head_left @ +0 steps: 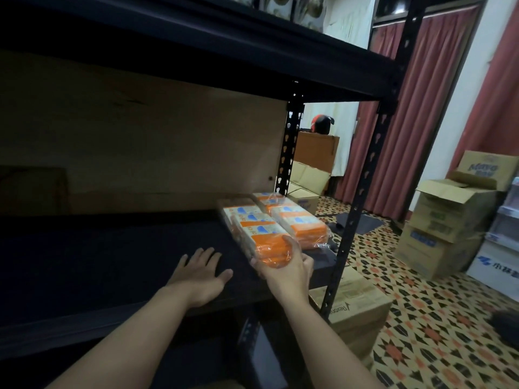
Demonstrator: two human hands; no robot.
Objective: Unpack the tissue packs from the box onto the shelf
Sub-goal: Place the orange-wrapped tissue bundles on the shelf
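Note:
An orange and white tissue pack (258, 231) in clear plastic lies tilted over the dark shelf board (112, 256), and my right hand (289, 265) grips its near end. A second tissue pack (292, 217) of the same kind lies flat at the shelf's right end, just beside the held one. My left hand (200, 276) rests flat on the shelf board with fingers spread, to the left of the held pack. A cardboard box (354, 307) stands on the floor below the shelf's right corner.
The black metal rack has an upright post (362, 181) at its right front corner and an upper shelf (196, 51) overhead. Stacked cardboard boxes (449, 223) stand on the patterned floor at the right, near red curtains (415, 108). More boxes sit behind the rack.

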